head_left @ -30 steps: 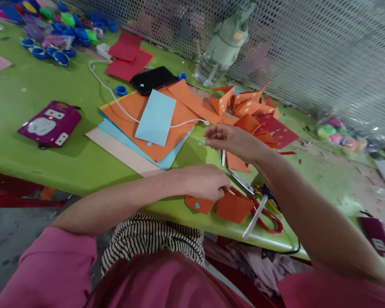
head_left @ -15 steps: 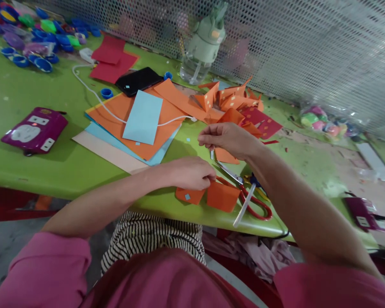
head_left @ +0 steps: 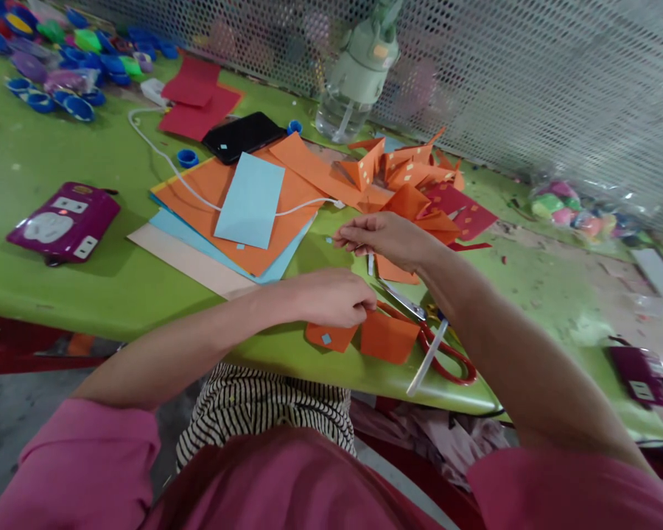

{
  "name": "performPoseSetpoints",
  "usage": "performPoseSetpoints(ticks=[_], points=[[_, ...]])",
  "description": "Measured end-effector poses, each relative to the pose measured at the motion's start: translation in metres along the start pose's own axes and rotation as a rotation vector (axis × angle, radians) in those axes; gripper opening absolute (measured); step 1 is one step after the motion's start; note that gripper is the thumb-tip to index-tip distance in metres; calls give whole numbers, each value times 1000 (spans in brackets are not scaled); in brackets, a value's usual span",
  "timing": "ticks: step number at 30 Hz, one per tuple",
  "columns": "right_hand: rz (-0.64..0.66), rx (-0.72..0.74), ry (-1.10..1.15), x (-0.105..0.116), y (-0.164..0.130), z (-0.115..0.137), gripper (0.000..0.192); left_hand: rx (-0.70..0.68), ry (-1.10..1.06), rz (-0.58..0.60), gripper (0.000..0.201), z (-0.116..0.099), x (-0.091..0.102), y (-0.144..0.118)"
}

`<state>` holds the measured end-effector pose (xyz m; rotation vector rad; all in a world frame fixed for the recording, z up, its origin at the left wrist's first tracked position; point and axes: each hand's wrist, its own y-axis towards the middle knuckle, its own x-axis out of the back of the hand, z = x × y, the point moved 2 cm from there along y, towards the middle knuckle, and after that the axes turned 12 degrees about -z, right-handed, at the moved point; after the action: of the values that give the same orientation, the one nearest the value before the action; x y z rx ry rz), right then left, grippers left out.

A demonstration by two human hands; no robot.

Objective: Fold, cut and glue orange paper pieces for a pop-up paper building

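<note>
Pinning folded orange piece (head_left: 365, 333) under left hand (head_left: 331, 296); right hand (head_left: 384, 237) grip pinched narrow, contents unclear; finished pieces (head_left: 414, 173) piled behind; flat sheets (head_left: 237, 221) uncut.

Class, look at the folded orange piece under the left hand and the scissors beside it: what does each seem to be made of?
Folded orange piece: likely matte craft paper or thin card; it holds sharp creases and looks flat in colour. Scissors: shiny grey blades, probably metal; glossy red handles, probably plastic.
</note>
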<state>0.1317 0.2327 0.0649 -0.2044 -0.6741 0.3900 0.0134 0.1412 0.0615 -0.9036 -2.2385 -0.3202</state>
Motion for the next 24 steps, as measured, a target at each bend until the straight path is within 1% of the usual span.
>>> performPoseSetpoints(ticks=[6, 8, 10, 13, 16, 19, 21, 23, 24], points=[[80, -119, 188, 2, -4, 0, 19, 25, 24, -3, 34, 1, 0, 0], [91, -139, 209, 2, -6, 0, 18, 21, 36, -2, 34, 0, 1, -1], [80, -128, 195, 2, -6, 0, 16, 14, 48, -6, 35, -1, 1, 0], [38, -85, 151, 1, -5, -2, 11, 3, 50, -11, 35, -1, 0, 0], [2, -42, 98, 2, -2, -5, 3, -2, 46, -8, 33, -1, 1, 0], [-54, 50, -11, 5, -1, -6, 19, 13, 36, -7, 32, -1, 1, -1], [-110, 144, -172, 6, -1, -6, 29, 23, 26, -14, 32, -2, 2, -1], [-156, 237, -339, 6, 1, -6, 33, 26, 22, -16, 32, -2, 2, -2], [-177, 280, -394, 5, 2, -6, 30, 23, 21, -17, 32, -2, 2, -2]])
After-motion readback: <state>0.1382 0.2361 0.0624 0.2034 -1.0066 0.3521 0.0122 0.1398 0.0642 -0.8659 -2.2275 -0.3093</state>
